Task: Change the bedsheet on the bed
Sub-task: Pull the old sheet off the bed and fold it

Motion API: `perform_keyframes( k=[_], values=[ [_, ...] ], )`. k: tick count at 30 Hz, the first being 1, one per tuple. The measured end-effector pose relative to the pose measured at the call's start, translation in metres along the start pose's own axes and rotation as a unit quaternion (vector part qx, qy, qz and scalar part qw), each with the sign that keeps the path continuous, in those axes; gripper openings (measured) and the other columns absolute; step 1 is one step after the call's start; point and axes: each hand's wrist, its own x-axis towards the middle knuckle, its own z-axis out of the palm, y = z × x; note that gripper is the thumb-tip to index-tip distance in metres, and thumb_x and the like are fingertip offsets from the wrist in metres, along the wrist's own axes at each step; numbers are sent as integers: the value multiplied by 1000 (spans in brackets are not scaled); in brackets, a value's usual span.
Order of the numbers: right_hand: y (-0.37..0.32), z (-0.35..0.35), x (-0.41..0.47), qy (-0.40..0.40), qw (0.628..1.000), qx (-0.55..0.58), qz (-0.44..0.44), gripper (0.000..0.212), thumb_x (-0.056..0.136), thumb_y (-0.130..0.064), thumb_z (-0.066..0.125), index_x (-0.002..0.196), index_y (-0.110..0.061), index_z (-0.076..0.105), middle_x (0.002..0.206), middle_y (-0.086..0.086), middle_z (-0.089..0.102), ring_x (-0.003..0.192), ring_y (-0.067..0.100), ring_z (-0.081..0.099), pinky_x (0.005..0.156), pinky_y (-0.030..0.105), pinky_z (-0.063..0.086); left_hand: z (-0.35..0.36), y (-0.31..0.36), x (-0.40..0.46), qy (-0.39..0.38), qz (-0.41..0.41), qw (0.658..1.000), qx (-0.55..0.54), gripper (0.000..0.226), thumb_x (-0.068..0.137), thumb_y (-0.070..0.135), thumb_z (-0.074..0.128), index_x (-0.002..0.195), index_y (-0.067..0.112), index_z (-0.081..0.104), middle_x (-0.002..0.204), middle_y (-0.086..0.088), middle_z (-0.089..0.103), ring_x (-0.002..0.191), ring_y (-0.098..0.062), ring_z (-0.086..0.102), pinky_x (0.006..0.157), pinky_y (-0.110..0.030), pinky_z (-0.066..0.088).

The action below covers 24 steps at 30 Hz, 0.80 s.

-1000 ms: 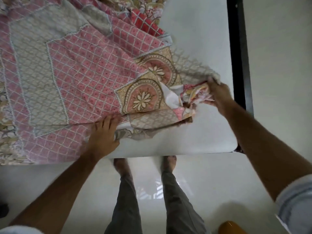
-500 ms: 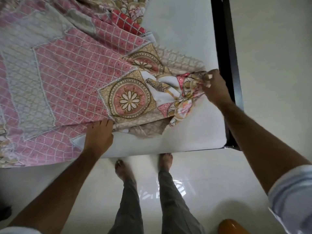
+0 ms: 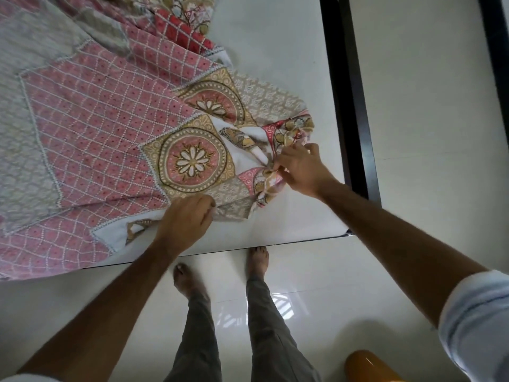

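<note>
Grip: right hand point(image 3: 298, 168) pinches the bunched bedsheet point(image 3: 110, 128) corner; left hand point(image 3: 186, 220) grips its lower edge
Place: both at frame centre, on the white bed point(image 3: 289, 216)

Sheet point(image 3: 91, 128) lies on the mattress point(image 3: 275, 51), covering its left part; frame point(image 3: 349, 92) borders the mattress's right.

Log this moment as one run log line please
step: spreading bedsheet | left hand: grips near edge | right hand: pinches bunched corner | mattress corner: uncovered
</note>
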Motion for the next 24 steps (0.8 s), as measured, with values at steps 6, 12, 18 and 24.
perform_keyframes(
  k=[6,12,18,24],
  values=[
    [-69,0,-49,-38,994,94,-30,19,88,-9,62,107,-9,56,97,11,62,84,33,61,62,42,52,5,52,21,54,-21,995,-83,61,79,31,78,132,12,54,132,-11,54,121,-30,54,96,-42,48],
    [-79,-9,-63,-145,881,382,240,20,96,-7,50,111,-13,61,99,13,70,73,30,70,54,37,56,11,64,38,54,-1,997,49,27,87,22,69,114,24,66,112,-1,63,100,-27,59,82,-41,41],
    [-39,-7,-55,22,751,466,467,48,88,-40,72,122,-14,50,91,4,70,67,18,68,56,29,52,-8,63,56,178,-163,901,-361,23,90,4,52,105,14,65,102,1,66,98,-17,61,85,-32,48],
    [-45,18,-18,18,703,561,436,44,80,-48,79,104,-13,64,96,1,72,82,17,72,72,35,60,-24,58,66,236,-287,759,-534,24,99,-6,43,111,8,58,99,7,68,92,-5,64,85,-29,55]
  ],
)
